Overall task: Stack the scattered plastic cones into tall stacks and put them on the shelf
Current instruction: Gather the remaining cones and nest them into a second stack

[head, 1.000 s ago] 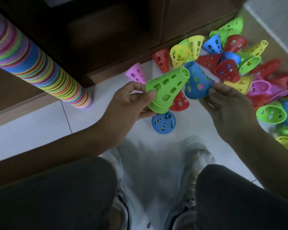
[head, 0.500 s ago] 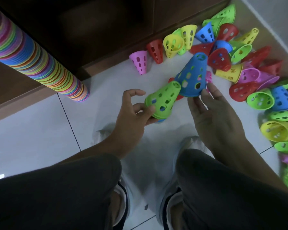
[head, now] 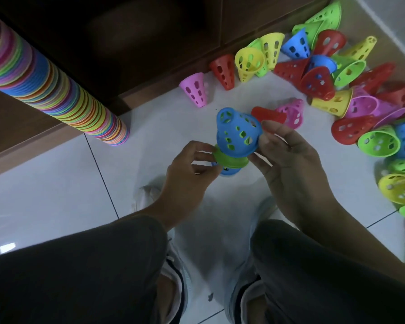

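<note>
Cones: 1 blue cone (head: 237,134) nested on green cone (head: 229,161), both hands gripping.

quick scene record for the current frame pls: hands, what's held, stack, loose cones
left hand: pinches the rim of the green perforated plastic cone
right hand: fingers around the blue perforated plastic cone
held cones: blue sits over green, green showing through its holes
tall multicoloured cone stack: on the white tiled floor, leaning toward the camera
loose cone pile: right of the hands, against the dark wooden cabinet
pink perforated cone: apart, narrow end down
</note>
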{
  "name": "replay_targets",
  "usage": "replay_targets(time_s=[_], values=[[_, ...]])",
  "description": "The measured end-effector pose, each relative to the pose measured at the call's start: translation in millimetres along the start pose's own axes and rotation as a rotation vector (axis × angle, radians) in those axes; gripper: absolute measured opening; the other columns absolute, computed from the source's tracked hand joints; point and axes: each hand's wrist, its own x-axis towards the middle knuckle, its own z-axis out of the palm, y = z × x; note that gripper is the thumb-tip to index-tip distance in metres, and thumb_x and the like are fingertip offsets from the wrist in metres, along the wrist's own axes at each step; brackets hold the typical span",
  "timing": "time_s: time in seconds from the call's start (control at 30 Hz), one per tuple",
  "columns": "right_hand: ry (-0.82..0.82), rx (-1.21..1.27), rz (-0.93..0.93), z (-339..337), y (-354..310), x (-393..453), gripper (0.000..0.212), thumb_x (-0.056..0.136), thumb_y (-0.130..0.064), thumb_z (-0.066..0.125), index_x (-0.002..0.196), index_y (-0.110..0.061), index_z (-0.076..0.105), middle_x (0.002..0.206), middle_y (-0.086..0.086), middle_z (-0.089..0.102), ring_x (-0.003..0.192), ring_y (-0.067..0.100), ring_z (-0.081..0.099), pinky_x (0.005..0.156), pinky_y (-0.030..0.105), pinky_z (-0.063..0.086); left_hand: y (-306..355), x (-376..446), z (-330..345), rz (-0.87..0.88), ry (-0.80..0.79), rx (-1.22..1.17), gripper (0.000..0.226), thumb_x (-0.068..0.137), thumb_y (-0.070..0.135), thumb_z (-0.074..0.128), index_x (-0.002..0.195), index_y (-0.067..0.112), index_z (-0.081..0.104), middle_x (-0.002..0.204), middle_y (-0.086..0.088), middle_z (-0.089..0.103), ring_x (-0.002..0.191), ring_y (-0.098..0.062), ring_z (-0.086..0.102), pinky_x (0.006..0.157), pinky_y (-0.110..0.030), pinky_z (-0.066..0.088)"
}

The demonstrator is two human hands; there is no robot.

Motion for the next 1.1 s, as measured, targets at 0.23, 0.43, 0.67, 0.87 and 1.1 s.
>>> replay_targets(time_s=[0.23, 0.43, 0.67, 0.87, 1.1], values=[[0.057, -0.02, -0.01, -11.1, 2.4, 13.3, 0.02, 0.098, -0.002, 0.055, 0.115, -0.01, 0.063, 0.109, 0.008, 0.072, 0.105, 0.022, 0.071, 0.089, 0.036, 0.058, -7.8, 8.7, -10.8, 0.053, -0.082, 0.191, 0.021, 0.086, 0.01, 0.074, 0.102, 0.021, 0.068, 0.096, 0.008, 0.073, 0.084, -0.011, 0.069, 0.075, -0.019, 0.055], [0.068, -0.176, 0.049, -14.6, 18.8, 18.4, 0.021, 0.095, 0.001, 0.059, 0.115, -0.003, 0.063, 0.103, 0.011, 0.075, 0.098, 0.024, 0.073, 0.081, 0.031, 0.06, -17.0, 27.4, -40.9, 0.187, -0.207, 0.472, 0.022, 0.09, 0.019, 0.073, 0.107, 0.028, 0.065, 0.103, 0.015, 0.069, 0.092, -0.005, 0.066, 0.082, -0.025, 0.055], [0.123, -0.486, -0.029, -21.8, 32.9, 32.4, 0.019, 0.093, 0.001, 0.063, 0.102, -0.015, 0.07, 0.102, 0.0, 0.075, 0.098, 0.02, 0.071, 0.089, 0.045, 0.059, -17.5, 68.1, -74.2, 0.292, -0.198, 0.685, 0.017, 0.092, 0.022, 0.071, 0.108, 0.024, 0.064, 0.104, 0.013, 0.069, 0.093, -0.005, 0.066, 0.084, -0.029, 0.056], [0.243, -0.84, -0.255, -31.4, 14.4, 62.7, 0.032, 0.092, -0.019, 0.071, 0.122, -0.02, 0.059, 0.119, -0.011, 0.065, 0.106, 0.01, 0.063, 0.093, 0.033, 0.054, -8.4, 115.5, -76.3, 0.476, -0.116, 0.783, 0.026, 0.091, 0.02, 0.072, 0.115, 0.018, 0.063, 0.118, 0.002, 0.06, 0.106, -0.012, 0.059, 0.091, -0.032, 0.054], [0.189, -1.147, -0.319, -47.9, 11.8, 119.8, 0.074, 0.085, -0.038, 0.077, 0.147, -0.023, 0.039, 0.155, 0.011, 0.033, 0.141, 0.034, 0.033, 0.113, 0.053, 0.036, 4.1, 160.0, -70.1, 0.589, -0.024, 0.918, 0.043, 0.087, 0.019, 0.077, 0.125, 0.011, 0.059, 0.136, -0.01, 0.05, 0.124, -0.024, 0.051, 0.1, -0.029, 0.045]])
